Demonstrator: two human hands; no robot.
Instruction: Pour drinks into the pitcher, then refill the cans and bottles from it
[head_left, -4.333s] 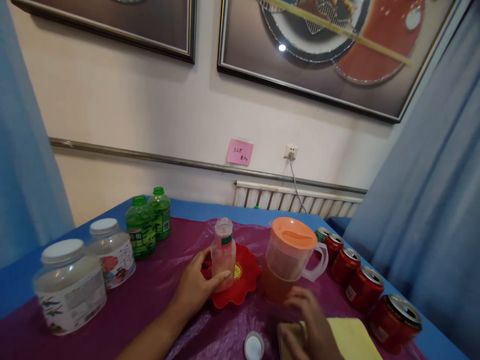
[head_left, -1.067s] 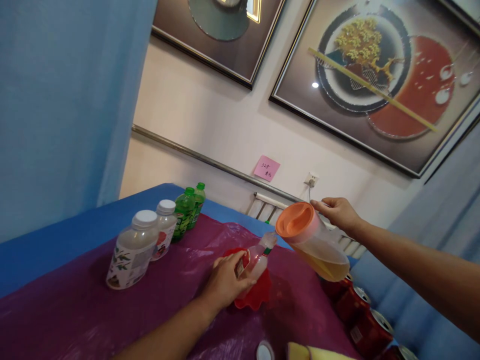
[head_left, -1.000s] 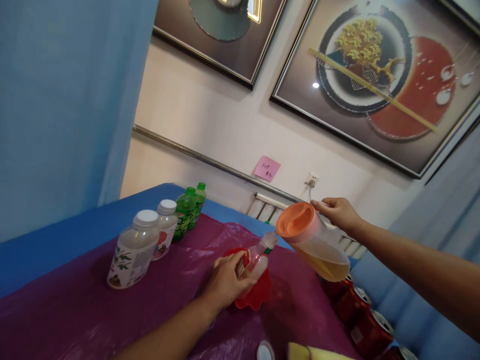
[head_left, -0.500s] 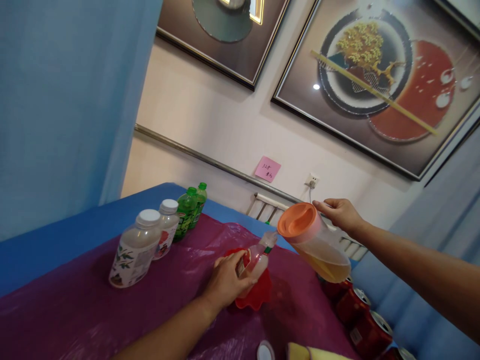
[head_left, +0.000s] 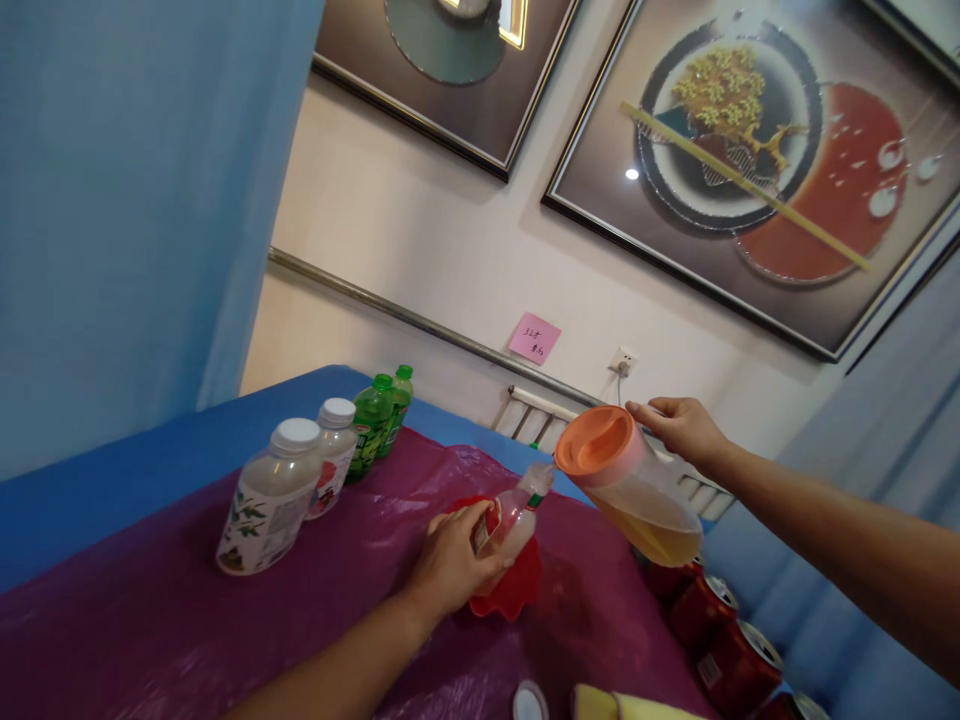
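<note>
My left hand (head_left: pixel 454 560) is wrapped round a clear bottle (head_left: pixel 517 525) with a red label, tilted to the right over a red wavy-edged dish (head_left: pixel 514 590). My right hand (head_left: pixel 679 428) grips the handle of a translucent pitcher (head_left: pixel 637 500) with an orange lid (head_left: pixel 596 445). The pitcher is tipped left, its lid edge right beside the bottle's mouth. Yellowish liquid lies along the pitcher's lower side. Whether a stream runs between pitcher and bottle is too small to tell.
Two white-capped bottles (head_left: pixel 271 500) and two green bottles (head_left: pixel 371 425) stand at left on the purple sheet (head_left: pixel 345 620). Several red cans (head_left: pixel 739 665) line the right edge. A yellow cloth (head_left: pixel 637 705) and a white round cap (head_left: pixel 530 702) lie at the front. A blue curtain (head_left: pixel 135 220) hangs at left.
</note>
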